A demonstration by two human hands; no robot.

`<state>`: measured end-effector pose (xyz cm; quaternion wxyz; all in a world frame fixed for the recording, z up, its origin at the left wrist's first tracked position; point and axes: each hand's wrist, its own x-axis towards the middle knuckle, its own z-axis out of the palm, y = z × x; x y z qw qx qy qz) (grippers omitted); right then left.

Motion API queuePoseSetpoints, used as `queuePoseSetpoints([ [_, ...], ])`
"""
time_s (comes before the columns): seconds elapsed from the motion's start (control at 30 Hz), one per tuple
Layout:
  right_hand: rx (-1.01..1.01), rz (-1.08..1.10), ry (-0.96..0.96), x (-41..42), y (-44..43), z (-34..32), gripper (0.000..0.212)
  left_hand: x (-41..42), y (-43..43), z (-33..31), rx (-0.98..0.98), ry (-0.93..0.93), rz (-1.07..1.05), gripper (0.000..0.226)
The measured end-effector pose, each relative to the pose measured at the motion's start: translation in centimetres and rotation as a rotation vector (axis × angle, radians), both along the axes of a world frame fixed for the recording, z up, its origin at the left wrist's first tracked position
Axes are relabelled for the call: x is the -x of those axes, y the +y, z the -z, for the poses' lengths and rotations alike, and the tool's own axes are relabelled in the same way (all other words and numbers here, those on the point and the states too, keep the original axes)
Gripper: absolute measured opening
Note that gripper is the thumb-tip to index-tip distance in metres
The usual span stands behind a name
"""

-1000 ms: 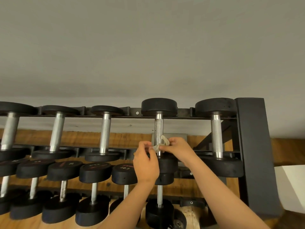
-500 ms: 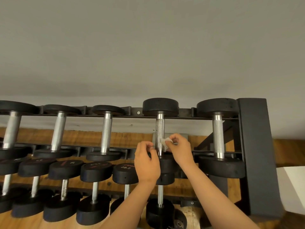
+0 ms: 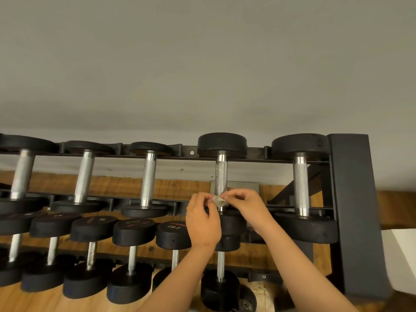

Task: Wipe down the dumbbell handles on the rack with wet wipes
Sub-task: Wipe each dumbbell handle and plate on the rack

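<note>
Our left hand (image 3: 203, 224) and right hand (image 3: 244, 206) both pinch the wipe (image 3: 219, 200) between them, at the handle's (image 3: 221, 176) low end. We judge mid-task: this handle underway; whether handles left, right and below the hands are wiped, we can't tell.

Plain grey wall (image 3: 202, 64) meets a wooden floor (image 3: 394, 206).

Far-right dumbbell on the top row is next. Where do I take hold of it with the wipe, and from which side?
Wrap the wipe round the knurled middle of its handle, the bare stretch between the two black heads. Come from above and from the left: the rack post stands close on the right, while the left side is open.
</note>
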<state>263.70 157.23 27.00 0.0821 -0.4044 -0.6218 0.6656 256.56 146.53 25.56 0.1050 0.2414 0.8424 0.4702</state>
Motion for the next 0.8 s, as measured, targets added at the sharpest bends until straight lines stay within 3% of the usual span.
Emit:
queuePoseSetpoints([
  [0.1, -0.033, 0.008, 0.013, 0.1, 0.0, 0.1, 0.011, 0.1, -0.1, 0.1, 0.006, 0.026, 0.013, 0.021],
  [0.23, -0.022, 0.036, -0.051, 0.7, -0.2, 0.2, 0.035, 0.1, 0.0, 0.1, 0.0, 0.024, 0.009, 0.021],
  [0.4, -0.003, -0.036, -0.137, 1.3, 0.3, -0.1, 0.03, 0.0, 0.0, -0.2, -0.029, -0.011, -0.044, 0.018],
  [0.53, 0.027, 0.12, -0.156, 0.7, 0.5, 0.5, 0.031, -0.1, 0.1, -0.2, -0.04, -0.043, -0.087, 0.024],
  [0.8, 0.152, 0.226, -0.021, 1.8, 0.5, -0.3, 0.022, -0.1, 0.1, -0.2, -0.023, -0.052, -0.095, 0.024],
])
